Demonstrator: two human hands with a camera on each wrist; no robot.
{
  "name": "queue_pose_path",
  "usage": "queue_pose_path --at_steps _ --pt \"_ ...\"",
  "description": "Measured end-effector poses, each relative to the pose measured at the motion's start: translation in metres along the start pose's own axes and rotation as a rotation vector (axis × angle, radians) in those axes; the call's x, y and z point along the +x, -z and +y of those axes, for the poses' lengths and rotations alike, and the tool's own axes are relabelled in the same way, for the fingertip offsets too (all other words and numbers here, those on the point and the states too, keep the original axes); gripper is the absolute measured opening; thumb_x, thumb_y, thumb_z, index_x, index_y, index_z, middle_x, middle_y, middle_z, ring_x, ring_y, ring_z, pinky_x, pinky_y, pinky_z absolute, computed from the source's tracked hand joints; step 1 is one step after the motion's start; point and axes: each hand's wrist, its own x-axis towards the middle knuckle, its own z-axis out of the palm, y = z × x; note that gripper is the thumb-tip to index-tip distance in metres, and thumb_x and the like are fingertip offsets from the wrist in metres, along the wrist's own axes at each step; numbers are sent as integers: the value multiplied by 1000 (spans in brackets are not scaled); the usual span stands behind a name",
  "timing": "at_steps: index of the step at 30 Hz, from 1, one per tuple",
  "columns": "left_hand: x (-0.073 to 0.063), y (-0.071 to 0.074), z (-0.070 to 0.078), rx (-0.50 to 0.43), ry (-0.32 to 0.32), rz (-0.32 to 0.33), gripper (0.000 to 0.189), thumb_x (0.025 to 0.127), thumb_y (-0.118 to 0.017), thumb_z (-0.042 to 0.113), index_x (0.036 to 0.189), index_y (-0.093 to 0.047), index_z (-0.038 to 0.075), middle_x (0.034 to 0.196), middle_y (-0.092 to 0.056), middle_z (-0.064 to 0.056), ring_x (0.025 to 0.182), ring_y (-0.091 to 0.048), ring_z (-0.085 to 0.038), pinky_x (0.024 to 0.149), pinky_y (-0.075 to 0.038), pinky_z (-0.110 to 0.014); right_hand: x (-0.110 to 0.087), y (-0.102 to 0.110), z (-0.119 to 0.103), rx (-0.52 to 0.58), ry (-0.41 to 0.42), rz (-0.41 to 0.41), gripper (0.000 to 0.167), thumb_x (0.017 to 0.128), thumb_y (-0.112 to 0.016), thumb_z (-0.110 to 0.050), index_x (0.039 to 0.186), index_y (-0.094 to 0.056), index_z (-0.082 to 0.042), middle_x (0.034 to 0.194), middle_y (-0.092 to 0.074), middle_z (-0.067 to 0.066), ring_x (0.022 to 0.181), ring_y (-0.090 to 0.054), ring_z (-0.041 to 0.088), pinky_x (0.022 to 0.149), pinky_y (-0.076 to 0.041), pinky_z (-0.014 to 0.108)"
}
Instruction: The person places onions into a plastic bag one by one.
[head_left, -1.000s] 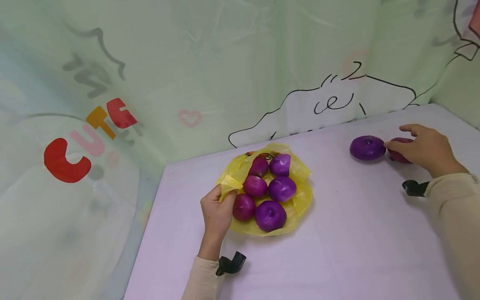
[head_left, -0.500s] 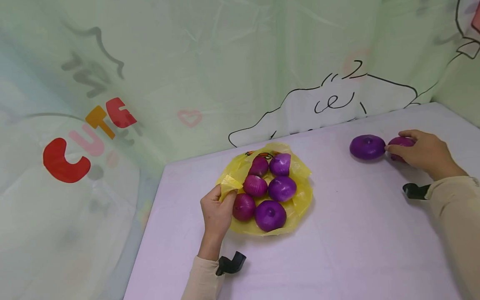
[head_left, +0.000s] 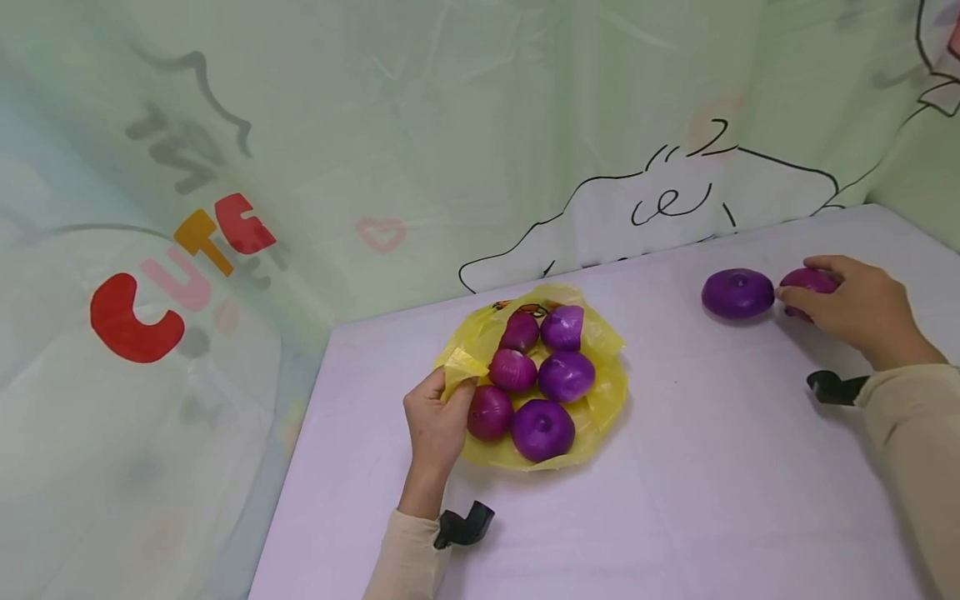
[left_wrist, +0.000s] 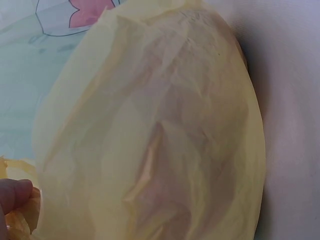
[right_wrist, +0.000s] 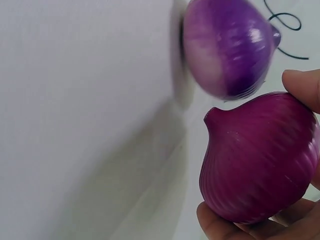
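My left hand (head_left: 435, 417) pinches the rim of a thin yellow plastic bag (head_left: 607, 400) in the head view. Several purple onions (head_left: 567, 377) lie inside its opened mouth. In the left wrist view the bag's side (left_wrist: 150, 125) fills most of the picture, with a fingertip (left_wrist: 17, 194) at its edge. Far to the right, my right hand (head_left: 862, 312) grips a reddish-purple onion (head_left: 817, 282) between thumb and fingers. The right wrist view shows this onion (right_wrist: 257, 160) tilted, its pointed tip outward. A darker purple onion (head_left: 738, 293) sits just left of it on the table.
A white cloth covers the table (head_left: 675, 483). Behind it hangs a pale green curtain (head_left: 450, 150) with printed letters and line drawings. Black mounts (head_left: 465, 525) stick out from both wrists.
My right hand's fingers have come round the reddish-purple onion, which now shows more between thumb and fingers and sits slightly higher. The left hand and bag stay nearly still.
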Motion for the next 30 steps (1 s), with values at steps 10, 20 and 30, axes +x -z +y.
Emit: queue_pose_path --at_steps 10,20,30 --pt "1 -2 2 3 6 -4 12 93 -72 3 101 -80 -2 95 -79 -12 77 -63 -19 67 -56 -24 -13 3 -14 52 52 57 86 101 -52 -56 160 -29 3 146 -38 45 127 -35 63 101 -39 77" --pt "0 -2 2 9 6 -5 12 93 -72 4 100 -80 -2 94 -79 -12 77 -63 -18 69 -56 -24 -26 4 -31 98 30 61 84 103 -50 -55 163 -25 -3 153 -33 43 128 -34 62 101 -39 77" --pt "-1 -1 1 18 11 -6 13 94 -72 8 101 -80 0 94 -79 -11 77 -63 -18 70 -57 -25 -34 1 -41 142 69 71 83 101 -54 -56 163 -29 -6 154 -37 41 129 -39 59 94 -45 70"
